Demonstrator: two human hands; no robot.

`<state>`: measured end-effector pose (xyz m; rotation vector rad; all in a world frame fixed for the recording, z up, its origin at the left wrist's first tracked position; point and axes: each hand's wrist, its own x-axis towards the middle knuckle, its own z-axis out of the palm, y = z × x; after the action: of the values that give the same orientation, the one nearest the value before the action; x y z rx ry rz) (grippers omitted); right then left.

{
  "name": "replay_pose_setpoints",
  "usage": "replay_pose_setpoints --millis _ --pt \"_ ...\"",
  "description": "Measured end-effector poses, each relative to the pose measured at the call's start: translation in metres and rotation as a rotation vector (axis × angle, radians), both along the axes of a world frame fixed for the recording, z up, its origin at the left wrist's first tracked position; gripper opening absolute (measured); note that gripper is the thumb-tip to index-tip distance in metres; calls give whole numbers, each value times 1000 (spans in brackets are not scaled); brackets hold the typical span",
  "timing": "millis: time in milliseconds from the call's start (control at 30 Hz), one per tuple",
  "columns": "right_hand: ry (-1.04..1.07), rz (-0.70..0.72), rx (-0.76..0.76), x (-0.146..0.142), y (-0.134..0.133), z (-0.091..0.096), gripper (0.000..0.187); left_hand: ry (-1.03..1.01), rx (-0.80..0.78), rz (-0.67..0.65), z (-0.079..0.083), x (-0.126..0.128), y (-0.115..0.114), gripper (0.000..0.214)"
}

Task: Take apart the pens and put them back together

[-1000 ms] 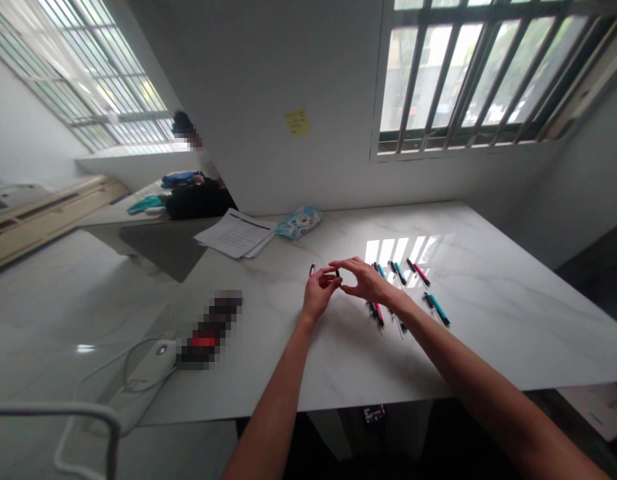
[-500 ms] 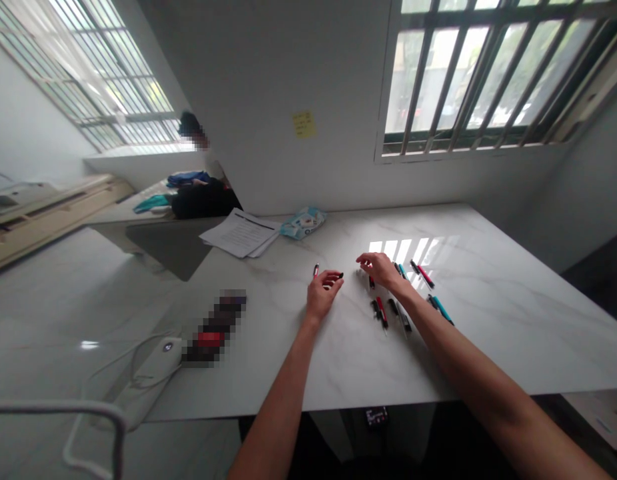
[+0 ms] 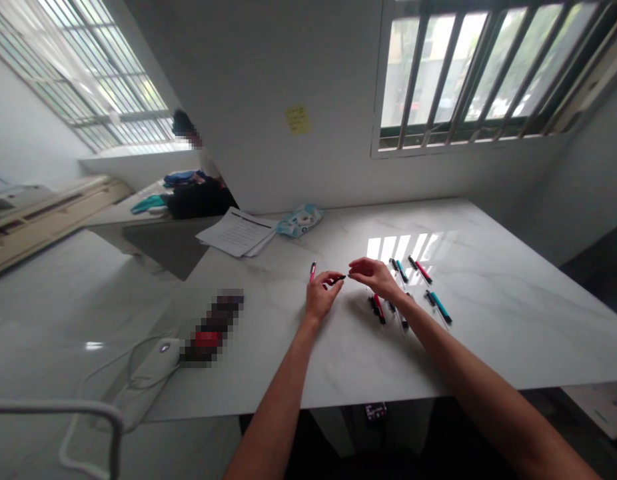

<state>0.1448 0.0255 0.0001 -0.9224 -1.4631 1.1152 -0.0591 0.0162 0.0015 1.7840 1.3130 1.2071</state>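
Observation:
My left hand (image 3: 322, 297) is closed round a small black pen part (image 3: 338, 279), whose tip points right. Facing it, my right hand (image 3: 373, 277) has thumb and fingers pinched close to that tip, on something too small to make out. Just beyond my left hand lies a red pen (image 3: 312, 270). Under and beside my right forearm are pen parts in groups: a red barrel (image 3: 379, 309) with black pieces, a teal barrel (image 3: 402, 271), another red barrel (image 3: 423, 272), and a larger teal barrel (image 3: 441, 307). My right arm partly hides the nearer pieces.
Printed sheets (image 3: 237, 232) and a blue-white soft pack (image 3: 300, 221) lie at the back of the marble-patterned table (image 3: 508, 320). A white power strip (image 3: 156, 363) with cables and a blurred dark object (image 3: 213, 327) are at left. A person (image 3: 203, 163) sits beyond the partition.
My right hand has moved left, and its fingers now meet close to the black part's tip. More of that part shows in my left hand. The view has shifted slightly.

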Motion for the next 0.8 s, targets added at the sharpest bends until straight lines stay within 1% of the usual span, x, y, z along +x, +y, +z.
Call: replay_pose_setpoints --millis 167,367,467,567,667,800 --pt "-42 -27 17 -2 1 0 34 25 8 -26 0 -1 0 15" --pt "-78 -13 21 -3 -2 1 29 30 17 -19 1 0 0 15" --pt "-153 -37 63 -3 -5 3 26 30 37 -34 1 -1 -1 15" --pt "-237 -39 95 -4 -7 6 28 31 54 -35 0 -1 -1 14" --pt "-262 -29 111 -2 -8 7 29 30 49 -33 0 0 -1 14" --pt "-299 -25 119 2 -8 7 22 15 41 -41 0 -1 0 13"
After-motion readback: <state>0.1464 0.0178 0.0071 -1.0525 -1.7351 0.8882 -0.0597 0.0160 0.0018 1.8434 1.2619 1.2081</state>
